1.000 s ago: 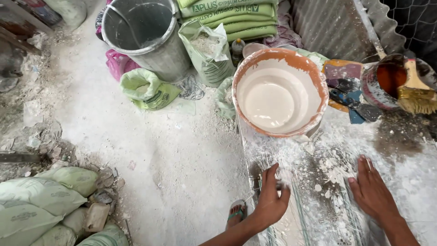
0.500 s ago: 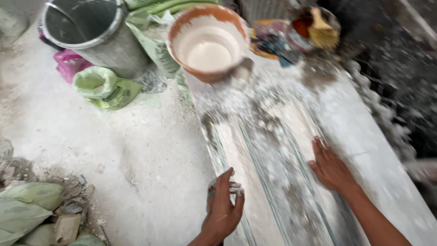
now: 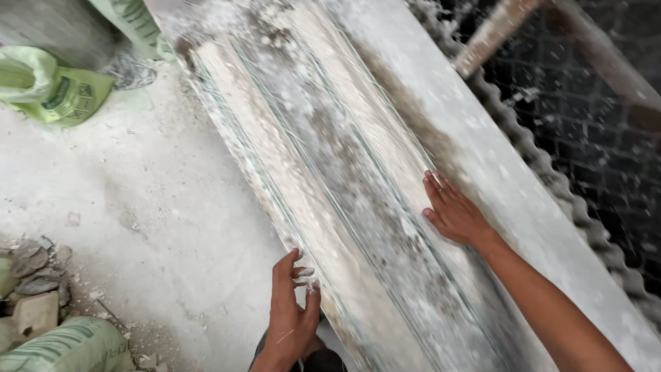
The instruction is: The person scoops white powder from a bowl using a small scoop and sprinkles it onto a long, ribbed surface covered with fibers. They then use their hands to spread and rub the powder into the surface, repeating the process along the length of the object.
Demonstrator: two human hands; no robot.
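A long grooved mould (image 3: pixel 344 172) dusted with white powder runs diagonally across the floor from top left to bottom right. My left hand (image 3: pixel 291 310) rests with spread fingers against the mould's near left edge, powder on the fingertips. My right hand (image 3: pixel 452 210) lies flat, palm down, on the mould's right side beside a smooth grey slab (image 3: pixel 496 172). Neither hand holds anything.
A green sack (image 3: pixel 51 86) lies at the top left beside a grey bucket (image 3: pixel 48 27). Another green sack (image 3: pixel 65 348) and rubble (image 3: pixel 31 275) sit at the bottom left. A corrugated sheet (image 3: pixel 551 172) and wire mesh (image 3: pixel 592 103) border the right.
The view has swung down and right along the mould; the orange bowl and tools have left the frame. Both hands stay on the mould, at its left edge and right side.
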